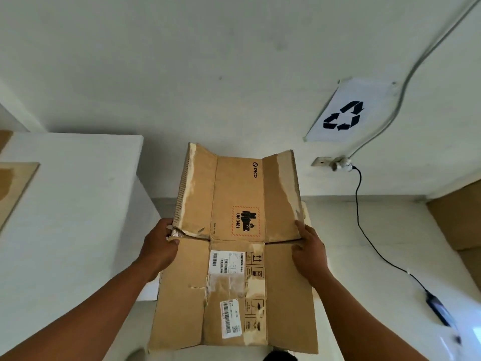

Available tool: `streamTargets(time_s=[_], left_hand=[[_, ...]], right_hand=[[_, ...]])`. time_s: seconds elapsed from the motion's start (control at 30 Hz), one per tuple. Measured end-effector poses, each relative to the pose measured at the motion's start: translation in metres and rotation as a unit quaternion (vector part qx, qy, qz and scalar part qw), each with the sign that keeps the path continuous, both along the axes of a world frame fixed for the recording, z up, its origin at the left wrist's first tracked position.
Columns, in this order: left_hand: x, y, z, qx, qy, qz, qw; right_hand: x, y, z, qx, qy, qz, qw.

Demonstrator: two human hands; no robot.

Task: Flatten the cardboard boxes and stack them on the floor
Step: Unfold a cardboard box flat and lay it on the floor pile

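Observation:
A brown cardboard box point(235, 259), opened out and nearly flat, is held up in front of me with its flaps spread. It carries white shipping labels, a UN 3481 battery mark and torn tape strips. My left hand point(160, 246) grips its left edge at the slit between the upper and lower flaps, thumb on the front. My right hand point(308, 252) holds the right edge at the same height, fingers curled over the card. Both flaps at the top lean slightly toward me.
A white table point(78, 194) stands at the left with more brown cardboard point(15, 186) on it. A recycling sign point(348, 113) hangs on the wall at the right. A black cable point(364, 230) runs from a wall socket point(335, 162) down to the floor. More cardboard point(460, 217) leans at the far right.

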State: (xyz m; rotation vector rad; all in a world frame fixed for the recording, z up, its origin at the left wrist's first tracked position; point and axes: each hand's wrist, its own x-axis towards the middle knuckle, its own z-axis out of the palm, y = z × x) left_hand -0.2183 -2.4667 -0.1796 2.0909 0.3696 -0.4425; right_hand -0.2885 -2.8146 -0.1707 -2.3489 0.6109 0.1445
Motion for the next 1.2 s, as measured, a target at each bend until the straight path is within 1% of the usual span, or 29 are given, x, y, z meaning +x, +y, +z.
streamTargets(time_s=[0.13, 0.27, 0.4, 0.47, 0.53, 0.73, 0.87, 0.97, 1.07, 1.2], left_hand=[[-0.002, -0.113, -0.051, 0.027, 0.028, 0.026, 0.999], [-0.022, -0.208, -0.107, 0.050, 0.060, 0.062, 0.995], [-0.037, -0.269, -0.169, 0.062, 0.077, 0.084, 0.992], [-0.038, -0.299, -0.222, 0.071, 0.082, 0.078, 0.991], [-0.037, -0.313, -0.242, 0.065, 0.090, 0.081, 0.991], [-0.014, -0.373, -0.408, 0.059, 0.087, 0.053, 0.993], [0.006, -0.395, -0.498, 0.046, 0.077, 0.047, 0.995], [0.025, -0.404, -0.561, 0.032, 0.066, 0.048, 0.996], [0.048, -0.412, -0.614, 0.007, 0.066, 0.032, 0.997], [0.075, -0.419, -0.665, 0.021, 0.064, 0.003, 0.998]], right_hand=[[0.008, -0.110, -0.054, -0.018, 0.036, 0.056, 0.998], [0.002, -0.198, -0.110, -0.054, 0.092, 0.116, 0.987], [-0.002, -0.264, -0.171, -0.052, 0.136, 0.102, 0.984], [-0.002, -0.295, -0.221, -0.055, 0.146, 0.098, 0.983], [0.001, -0.311, -0.244, -0.065, 0.150, 0.103, 0.981], [0.011, -0.371, -0.400, -0.079, 0.168, 0.082, 0.979], [0.031, -0.402, -0.486, -0.097, 0.157, 0.092, 0.979], [0.055, -0.421, -0.547, -0.098, 0.141, 0.077, 0.982], [0.077, -0.435, -0.601, -0.088, 0.118, 0.066, 0.987], [0.097, -0.447, -0.655, -0.067, 0.097, 0.033, 0.992]])
